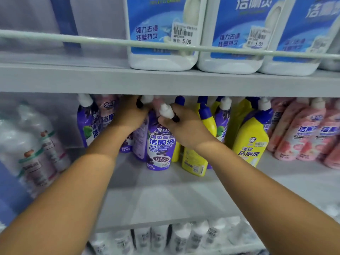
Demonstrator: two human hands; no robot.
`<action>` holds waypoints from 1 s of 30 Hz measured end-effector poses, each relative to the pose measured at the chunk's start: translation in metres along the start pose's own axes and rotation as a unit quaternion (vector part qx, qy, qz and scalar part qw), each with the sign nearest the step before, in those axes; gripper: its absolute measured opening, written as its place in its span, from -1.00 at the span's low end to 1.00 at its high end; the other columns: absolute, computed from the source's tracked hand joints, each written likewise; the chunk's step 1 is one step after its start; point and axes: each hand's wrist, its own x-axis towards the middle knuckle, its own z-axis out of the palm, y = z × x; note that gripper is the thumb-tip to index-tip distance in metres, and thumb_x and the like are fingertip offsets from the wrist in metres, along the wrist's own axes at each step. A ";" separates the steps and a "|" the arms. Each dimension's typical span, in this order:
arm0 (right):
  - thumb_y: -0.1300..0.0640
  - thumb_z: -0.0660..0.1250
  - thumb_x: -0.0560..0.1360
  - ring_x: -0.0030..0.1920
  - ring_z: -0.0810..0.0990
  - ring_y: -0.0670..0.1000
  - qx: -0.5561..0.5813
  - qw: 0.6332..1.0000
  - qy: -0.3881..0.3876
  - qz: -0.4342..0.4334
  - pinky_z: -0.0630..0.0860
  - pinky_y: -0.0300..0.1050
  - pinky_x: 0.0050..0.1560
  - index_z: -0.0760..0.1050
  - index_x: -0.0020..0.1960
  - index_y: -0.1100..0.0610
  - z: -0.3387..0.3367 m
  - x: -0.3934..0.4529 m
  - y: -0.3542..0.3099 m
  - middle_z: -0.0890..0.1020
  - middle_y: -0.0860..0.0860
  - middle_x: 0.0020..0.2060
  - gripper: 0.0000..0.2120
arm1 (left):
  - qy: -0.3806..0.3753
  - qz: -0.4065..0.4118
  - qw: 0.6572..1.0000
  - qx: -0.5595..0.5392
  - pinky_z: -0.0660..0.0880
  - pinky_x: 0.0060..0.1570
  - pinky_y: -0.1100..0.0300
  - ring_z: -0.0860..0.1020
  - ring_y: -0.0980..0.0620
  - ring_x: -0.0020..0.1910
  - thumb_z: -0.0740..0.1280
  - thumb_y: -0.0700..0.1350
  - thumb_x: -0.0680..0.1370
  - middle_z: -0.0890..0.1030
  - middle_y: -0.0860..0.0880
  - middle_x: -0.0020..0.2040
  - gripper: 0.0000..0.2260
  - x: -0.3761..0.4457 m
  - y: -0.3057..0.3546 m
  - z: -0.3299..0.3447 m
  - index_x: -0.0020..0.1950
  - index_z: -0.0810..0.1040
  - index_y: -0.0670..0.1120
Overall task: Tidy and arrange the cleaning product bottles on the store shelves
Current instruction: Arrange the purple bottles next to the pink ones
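Note:
On the middle shelf (165, 196) a purple toilet-cleaner bottle (160, 146) with a white cap stands upright at the front. My right hand (184, 124) grips its neck just below the cap. My left hand (131, 115) reaches further back and curls round the neck of another purple bottle (140, 140) behind and to the left; its fingertips are partly hidden under the shelf above. More purple bottles (88, 124) stand to the left, and yellow bottles (252, 142) with blue caps to the right.
Pink bottles (301, 137) fill the right end of the shelf. Shrink-wrapped white bottles (35, 148) lean at the left. Large white jugs with blue labels (161, 34) stand on the upper shelf behind a rail. White bottles (184, 238) line the lower shelf.

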 end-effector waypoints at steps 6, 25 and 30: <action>0.02 0.36 0.60 -0.29 0.45 -0.20 0.038 0.998 0.034 0.033 0.35 -0.32 -0.23 0.52 -0.06 -0.04 -0.059 -0.051 0.018 0.56 -0.10 -0.27 -0.92 | 0.041 0.004 0.997 -0.058 0.51 0.04 0.15 0.60 0.06 0.04 0.45 0.00 0.56 0.65 0.12 0.04 -0.80 -0.061 0.021 -0.010 0.14 0.52 0.11; 0.11 0.31 0.63 -0.19 0.47 0.05 -0.133 0.978 0.162 -0.010 0.25 -0.22 -0.28 0.51 0.06 0.11 -0.152 -0.069 0.108 0.52 -0.05 -0.23 -0.92 | 0.072 -0.053 0.995 -0.041 0.56 -0.05 0.05 0.59 -0.02 0.03 0.41 0.20 0.55 0.61 0.05 0.09 -0.69 -0.096 0.125 0.091 0.12 0.54 0.02; 0.05 0.30 0.58 0.12 0.52 0.16 -0.129 0.945 0.295 -0.051 0.46 0.01 0.10 0.54 0.23 0.18 -0.134 -0.076 0.090 0.58 0.14 0.07 -0.71 | 0.028 -0.025 0.992 -0.122 0.57 0.05 0.24 0.61 0.17 0.04 0.42 0.15 0.57 0.61 0.10 0.20 -0.68 -0.102 0.096 0.077 0.28 0.55 0.10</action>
